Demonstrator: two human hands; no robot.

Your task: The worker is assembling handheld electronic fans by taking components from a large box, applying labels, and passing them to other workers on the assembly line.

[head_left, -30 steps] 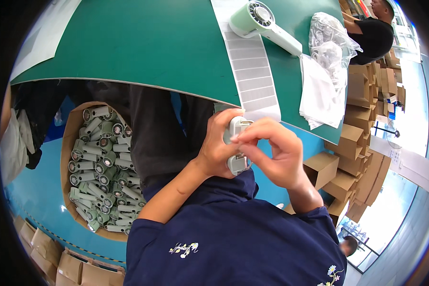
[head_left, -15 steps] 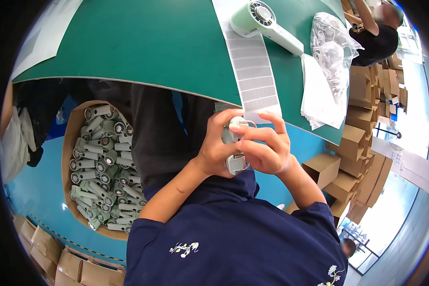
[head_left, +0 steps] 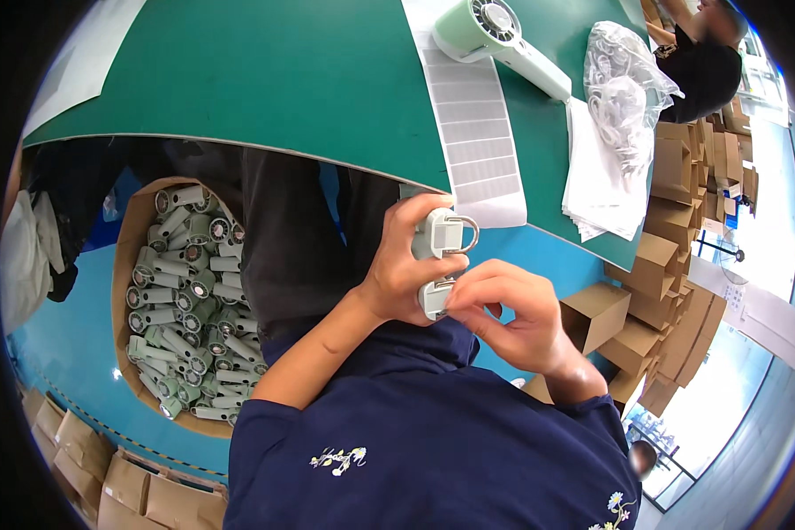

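My left hand [head_left: 389, 269] is closed around two pale green handheld fans, with the ends of their handles turned up. The upper fan's end [head_left: 445, 232] has a metal loop [head_left: 475, 234] standing out to the right. Below it, the lower fan's end [head_left: 434, 300] shows between my left hand and my right hand [head_left: 517, 316]. The right thumb and fingers are pinched at that lower end, by its metal loop, which is partly hidden. Most of both fans lies out of sight behind my left hand.
A carton [head_left: 125, 305] full of similar fans stands on the floor at left. On the green table [head_left: 265, 79] lie another fan [head_left: 495, 40], a strip of grey labels [head_left: 481, 141], white papers [head_left: 596, 190] and a clear bag of white cables [head_left: 623, 93]. Cardboard boxes [head_left: 605, 314] stand at right.
My right hand has moved from the upper fan's end down to the lower one. The upper end and its loop now show clearly, while my left hand keeps its grip.
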